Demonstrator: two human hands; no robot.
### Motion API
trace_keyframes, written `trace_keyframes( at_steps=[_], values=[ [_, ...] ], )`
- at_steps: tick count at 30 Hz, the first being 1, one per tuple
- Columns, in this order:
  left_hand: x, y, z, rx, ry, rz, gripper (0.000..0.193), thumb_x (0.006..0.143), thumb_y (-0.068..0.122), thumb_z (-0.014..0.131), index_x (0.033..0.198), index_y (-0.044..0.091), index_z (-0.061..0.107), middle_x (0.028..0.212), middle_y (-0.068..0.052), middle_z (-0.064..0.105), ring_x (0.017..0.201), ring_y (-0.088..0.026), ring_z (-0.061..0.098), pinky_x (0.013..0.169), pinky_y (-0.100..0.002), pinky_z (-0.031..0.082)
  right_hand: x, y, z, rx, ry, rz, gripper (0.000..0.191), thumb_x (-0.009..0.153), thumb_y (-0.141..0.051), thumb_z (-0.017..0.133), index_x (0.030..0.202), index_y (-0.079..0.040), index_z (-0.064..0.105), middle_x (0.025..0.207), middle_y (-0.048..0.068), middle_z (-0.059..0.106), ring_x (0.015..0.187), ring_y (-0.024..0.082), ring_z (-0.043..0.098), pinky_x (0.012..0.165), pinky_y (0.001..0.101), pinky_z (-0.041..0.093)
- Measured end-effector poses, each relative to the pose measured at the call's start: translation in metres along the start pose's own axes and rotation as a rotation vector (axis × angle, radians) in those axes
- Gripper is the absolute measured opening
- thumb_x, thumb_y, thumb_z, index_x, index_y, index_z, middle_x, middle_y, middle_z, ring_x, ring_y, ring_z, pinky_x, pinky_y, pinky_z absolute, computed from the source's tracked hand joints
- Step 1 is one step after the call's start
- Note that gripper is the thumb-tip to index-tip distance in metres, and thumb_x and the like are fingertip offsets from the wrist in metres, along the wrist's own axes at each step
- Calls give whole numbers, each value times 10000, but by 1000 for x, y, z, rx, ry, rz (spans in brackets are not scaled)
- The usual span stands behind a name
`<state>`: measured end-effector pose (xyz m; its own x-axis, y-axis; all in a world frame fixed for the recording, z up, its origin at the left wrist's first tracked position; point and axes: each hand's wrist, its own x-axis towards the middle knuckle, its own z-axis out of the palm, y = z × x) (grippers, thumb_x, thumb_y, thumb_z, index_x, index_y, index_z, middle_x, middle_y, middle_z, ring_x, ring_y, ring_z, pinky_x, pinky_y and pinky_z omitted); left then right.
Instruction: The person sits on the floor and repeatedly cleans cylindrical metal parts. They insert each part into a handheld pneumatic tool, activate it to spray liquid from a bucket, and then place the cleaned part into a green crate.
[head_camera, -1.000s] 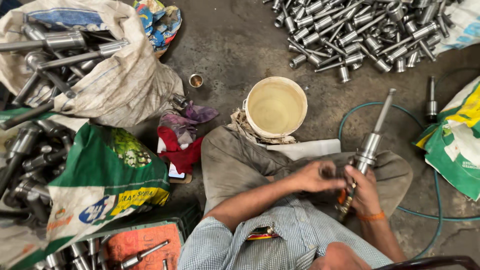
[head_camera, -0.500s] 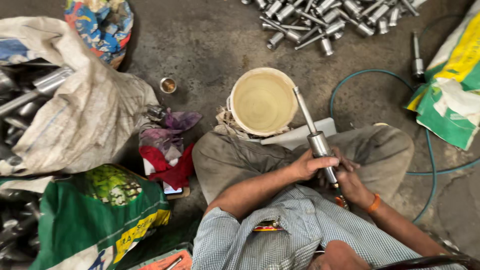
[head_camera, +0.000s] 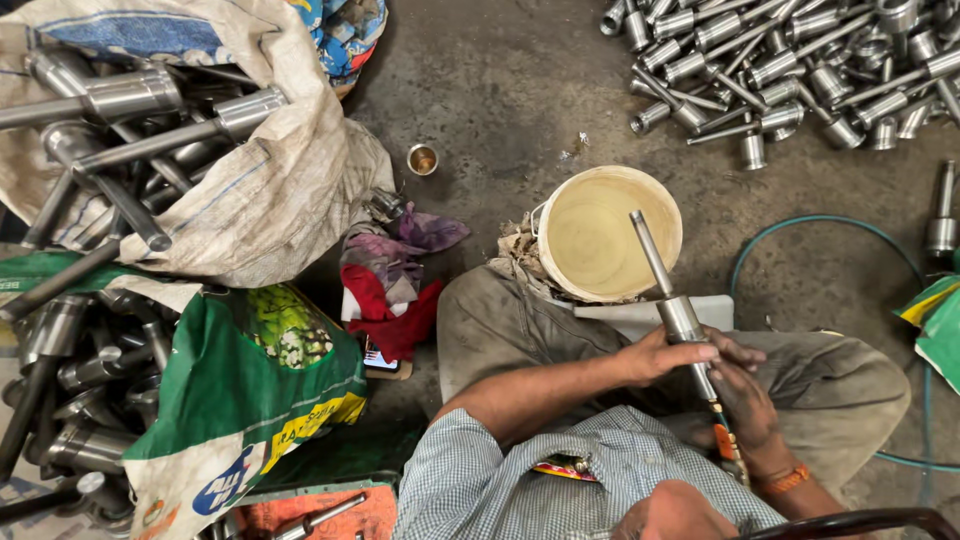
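- Over your lap, the steel shaft (head_camera: 678, 310) stands tilted, its thin rod end pointing up and away above the cream bucket (head_camera: 608, 232), its thick collar sitting between your hands.
- Your left hand (head_camera: 668, 352) wraps the collar: a closed grip on the shaft, fingers laid across its front.
- Your right hand (head_camera: 742, 398) closes around the lower part of the shaft, where an orange-handled tool (head_camera: 726, 440) lies against it; how the tool meets the metal is hidden.
- To work well, let the left hand only steady the shaft while the right does the work, and keep the rod end over the bucket.
- Beside your left knee lie coloured rags (head_camera: 395, 285); sacks (head_camera: 240, 395) of similar shafts sit to your left, loose parts (head_camera: 790, 70) on the floor ahead.
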<state>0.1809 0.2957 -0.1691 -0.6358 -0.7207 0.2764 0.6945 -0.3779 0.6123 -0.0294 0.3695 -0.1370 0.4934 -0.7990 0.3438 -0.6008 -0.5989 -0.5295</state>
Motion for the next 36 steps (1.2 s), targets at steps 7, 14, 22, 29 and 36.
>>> trace_keyframes(
  at_steps=[7,14,22,29,36],
  values=[
    [-5,4,-12,3,-15,-77,453,1090,315,534,1335,-53,633,1375,-235,645,1369,-335,595,1223,-452,435,-7,15,5,-79,-91,7,467,933,-227,616,1340,0,591,1408,173,611,1302,385,598,1125,476,453],
    [-4,5,-23,-43,50,-48,448,1061,318,554,1282,-59,651,1349,-227,676,1324,-320,616,1195,-431,443,20,2,-10,104,-254,82,958,775,-694,663,1393,25,517,1474,180,532,1370,372,507,1150,500,368],
    [3,8,-34,-138,118,-2,436,1061,338,552,1240,-51,636,1282,-221,682,1339,-359,607,1218,-493,421,51,8,-12,53,-308,38,909,795,-635,687,1412,14,527,1497,165,533,1393,368,512,1182,496,382],
    [10,12,-38,-142,87,19,498,1072,395,514,1237,-57,647,1360,-241,659,1347,-364,594,1254,-489,381,55,16,-13,70,-330,53,967,749,-678,687,1407,11,522,1491,159,531,1373,367,521,1166,483,386],
    [11,12,-39,-152,106,20,550,1082,428,497,1267,-68,646,1327,-250,667,1348,-357,604,1242,-496,401,66,11,-19,83,-367,100,956,778,-664,664,1465,-23,490,1531,160,504,1415,365,489,1183,489,378]
  ],
)
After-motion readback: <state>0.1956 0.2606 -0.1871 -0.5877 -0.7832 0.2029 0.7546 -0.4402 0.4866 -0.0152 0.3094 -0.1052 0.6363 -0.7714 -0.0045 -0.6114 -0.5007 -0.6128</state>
